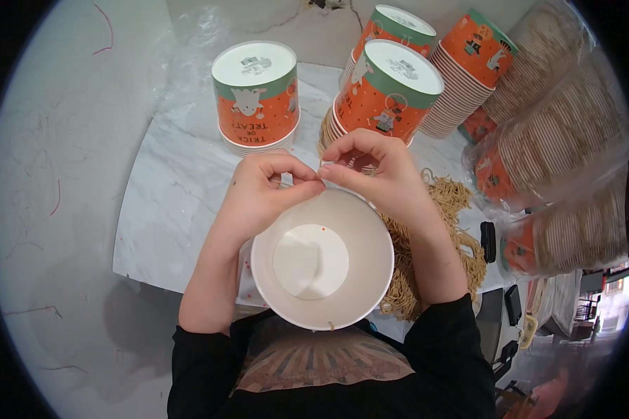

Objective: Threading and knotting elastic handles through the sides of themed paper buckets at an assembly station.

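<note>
A white-lined paper bucket (300,269) stands upright, mouth up, close against my body, its inside facing me. At its far rim my left hand (269,185) and my right hand (370,164) meet, thumbs and forefingers pinched together. A thin tan cord seems to run between the fingertips, mostly hidden by them. On the near rim a short bit of tan cord (332,325) shows. Beneath my right forearm lies a tangled heap of tan cords (402,276), spreading out to the right of the bucket.
Upside-down stacks of orange and green printed buckets stand beyond my hands: one left (257,105), one centre (388,98), others behind. Plastic-wrapped bucket stacks (538,140) line the right. A black object (488,241) lies at the right edge of the marble-patterned table (168,195). A wall rises left.
</note>
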{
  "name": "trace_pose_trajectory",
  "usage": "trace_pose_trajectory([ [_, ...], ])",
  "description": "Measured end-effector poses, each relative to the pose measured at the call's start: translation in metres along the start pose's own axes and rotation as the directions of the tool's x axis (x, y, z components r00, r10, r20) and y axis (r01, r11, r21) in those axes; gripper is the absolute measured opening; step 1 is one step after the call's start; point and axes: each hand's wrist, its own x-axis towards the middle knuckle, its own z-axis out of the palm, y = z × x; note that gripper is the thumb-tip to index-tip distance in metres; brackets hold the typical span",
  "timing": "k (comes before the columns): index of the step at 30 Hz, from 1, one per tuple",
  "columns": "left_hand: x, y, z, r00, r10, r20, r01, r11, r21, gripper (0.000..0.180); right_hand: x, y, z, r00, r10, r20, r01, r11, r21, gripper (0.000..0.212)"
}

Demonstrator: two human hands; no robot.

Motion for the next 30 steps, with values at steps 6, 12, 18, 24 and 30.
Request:
trace_pose_trajectory([
  [6,-0.002,0.005,-0.004,0.999,-0.031,0.007,0.030,0.988,0.149,0.016,0.001,0.005,0.007,0.983,-0.173,0.057,0.172,0.985,0.020,0.011],
  [12,-0.010,0.021,-0.030,0.980,-0.128,0.152,0.126,0.992,0.020,0.028,-0.003,-0.008,0.002,0.972,-0.008,0.236,-0.007,0.998,0.059,0.008],
  [18,-0.029,0.046,-0.059,0.976,-0.110,0.189,0.141,0.977,-0.161,0.038,-0.007,-0.009,0.005,0.928,-0.246,0.281,0.312,0.923,-0.225,0.011],
  [24,-0.049,0.055,-0.032,0.980,-0.087,0.177,0.187,0.692,-0.697,0.045,-0.008,-0.009,0.008,0.901,-0.342,0.266,0.422,0.834,-0.356,0.011],
  [30,-0.037,0.060,-0.027,0.989,-0.103,0.107,0.139,0.888,-0.439,0.050,-0.007,-0.006,0.004,0.903,-0.349,0.251,0.410,0.875,-0.257,0.010],
])
